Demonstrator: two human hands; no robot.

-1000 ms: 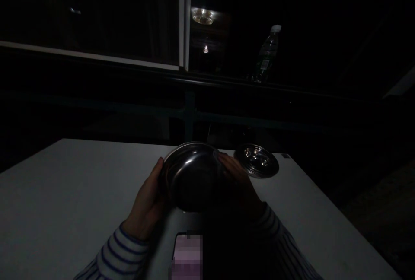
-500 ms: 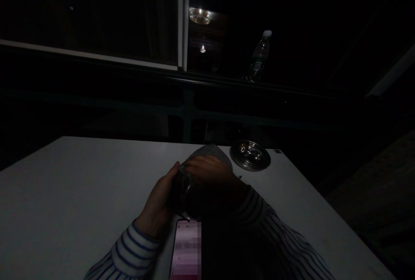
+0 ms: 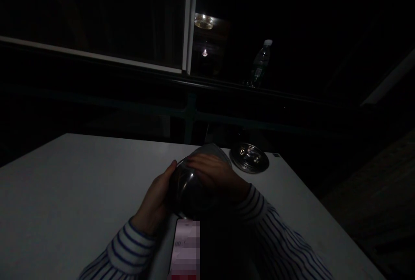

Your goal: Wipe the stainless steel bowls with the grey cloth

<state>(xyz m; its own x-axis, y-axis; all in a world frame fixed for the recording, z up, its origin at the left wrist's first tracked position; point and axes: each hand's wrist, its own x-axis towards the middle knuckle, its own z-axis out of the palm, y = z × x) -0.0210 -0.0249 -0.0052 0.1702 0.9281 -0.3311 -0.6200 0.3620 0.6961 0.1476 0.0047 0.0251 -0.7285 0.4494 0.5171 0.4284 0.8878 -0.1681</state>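
Observation:
A shiny metal bowl or dish (image 3: 189, 189) is tilted above the table, its rounded surface catching the light. My left hand (image 3: 158, 195) is closed on its left edge, thumb up along the rim. Across the bowl's upper right lies my right hand (image 3: 215, 174), fingers close together and bent over it; its palm side is hidden. Just beyond that hand is a grey textured cloth-like thing (image 3: 210, 148), partly covered by it, and I cannot tell whether the hand touches it. Below the bowl a phone (image 3: 184, 245) with a lit pinkish screen rests on the table.
Several stacked metal dishes (image 3: 249, 157) stand at the far right of the white table (image 3: 81, 193). Behind the table runs a dark rail. A capped plastic bottle (image 3: 260, 63) stands near the window frame (image 3: 189, 25). The surroundings are very dark.
The bowl has turned in my hands, so more of its rounded surface faces me. My hands keep nearly the same place. The view has shifted slightly.

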